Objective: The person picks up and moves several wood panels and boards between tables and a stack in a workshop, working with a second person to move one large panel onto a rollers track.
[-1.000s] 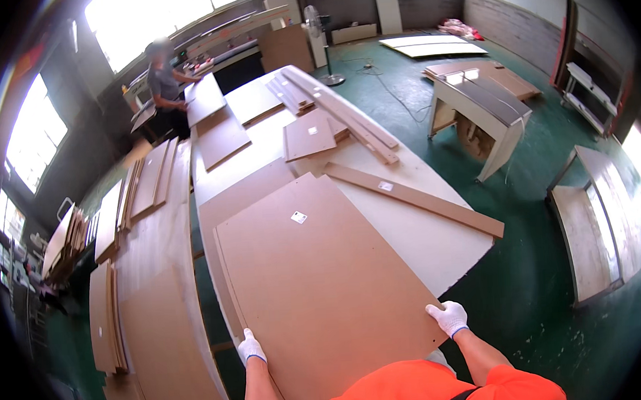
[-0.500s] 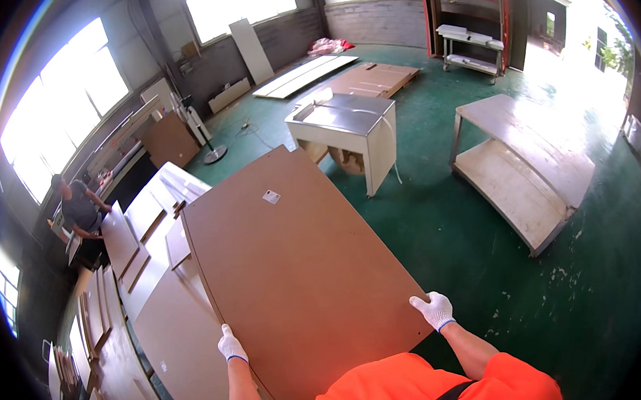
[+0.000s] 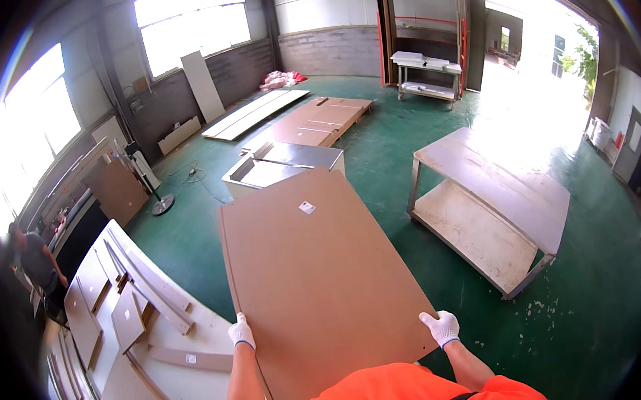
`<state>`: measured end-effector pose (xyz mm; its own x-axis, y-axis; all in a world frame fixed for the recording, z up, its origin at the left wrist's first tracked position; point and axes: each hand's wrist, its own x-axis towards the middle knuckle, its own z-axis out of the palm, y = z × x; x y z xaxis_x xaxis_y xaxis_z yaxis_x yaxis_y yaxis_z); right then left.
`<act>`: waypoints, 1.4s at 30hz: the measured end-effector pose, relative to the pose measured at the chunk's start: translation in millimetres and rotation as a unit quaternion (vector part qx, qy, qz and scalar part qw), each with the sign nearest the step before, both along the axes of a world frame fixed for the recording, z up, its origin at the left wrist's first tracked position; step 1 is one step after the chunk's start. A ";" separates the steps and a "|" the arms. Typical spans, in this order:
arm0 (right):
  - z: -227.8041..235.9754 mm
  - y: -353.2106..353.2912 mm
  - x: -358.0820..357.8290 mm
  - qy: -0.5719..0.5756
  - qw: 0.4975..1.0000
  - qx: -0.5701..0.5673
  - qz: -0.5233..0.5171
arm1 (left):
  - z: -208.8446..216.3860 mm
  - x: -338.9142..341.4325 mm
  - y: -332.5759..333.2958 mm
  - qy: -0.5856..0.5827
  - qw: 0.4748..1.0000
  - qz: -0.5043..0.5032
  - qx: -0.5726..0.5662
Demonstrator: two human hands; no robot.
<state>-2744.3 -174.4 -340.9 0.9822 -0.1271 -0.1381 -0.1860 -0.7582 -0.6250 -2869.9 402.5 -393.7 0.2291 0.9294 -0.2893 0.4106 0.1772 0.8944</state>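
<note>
A large brown board (image 3: 317,272) with a small white label near its far end is held out in front of me. My left hand (image 3: 241,331), in a white knit glove, grips its left edge. On the right edge my right hand (image 3: 442,327), gloved the same way, is closed too. The fingers of both hands are partly hidden under the board. Its far end covers part of a white cabinet (image 3: 289,160) with a shiny metal top; I cannot tell whether they touch.
Left, a worktable (image 3: 200,384) carries several boards and strips, with a person (image 3: 38,269) beyond it. A two-tier metal table (image 3: 493,169) stands on the right. Farther off are a stack of brown panels (image 3: 323,120), white panels (image 3: 258,113) and a wheeled cart (image 3: 426,75).
My view has swung right. The board has come away from above the worktable toward the cabinet, still held in both hands. More of the worktable's strips and boards now show.
</note>
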 end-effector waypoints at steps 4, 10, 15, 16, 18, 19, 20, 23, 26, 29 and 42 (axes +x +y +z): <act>-11.2 -2.1 70.3 0.006 1.000 0.020 -0.023 | -1.5 111.7 10.0 0.073 0.995 -0.062 0.037; -17.0 10.2 203.9 -0.003 0.997 0.061 -0.054 | -6.7 260.5 17.0 0.142 0.984 -0.081 0.063; -26.8 23.9 278.6 0.017 0.997 0.032 -0.063 | 17.7 354.0 18.0 0.128 0.987 -0.100 0.003; -24.4 33.7 291.5 0.036 0.998 0.013 -0.055 | 11.0 364.7 30.2 0.138 0.985 -0.099 0.012; -17.3 53.8 309.7 0.073 0.996 -0.025 -0.045 | -1.0 388.8 53.6 0.159 0.981 -0.102 0.032; -13.8 65.9 318.5 0.072 0.996 -0.008 -0.048 | -1.7 406.2 63.7 0.166 0.980 -0.108 0.028; -22.6 75.7 331.8 0.065 0.996 0.016 -0.061 | -1.7 426.7 73.7 0.172 0.978 -0.114 0.025; -48.5 104.2 362.1 0.057 0.992 0.058 -0.097 | -15.3 466.3 109.6 0.193 0.969 -0.154 0.011; -61.0 147.3 387.3 0.068 0.991 0.035 -0.108 | -33.6 471.3 135.9 0.203 0.965 -0.167 0.009; -93.2 199.9 419.8 0.127 0.970 0.154 -0.135 | -25.6 453.0 155.9 0.237 0.959 -0.141 0.071; -186.4 485.2 484.4 0.521 0.729 0.439 0.061 | -42.4 115.2 -105.0 0.234 0.965 0.111 -0.046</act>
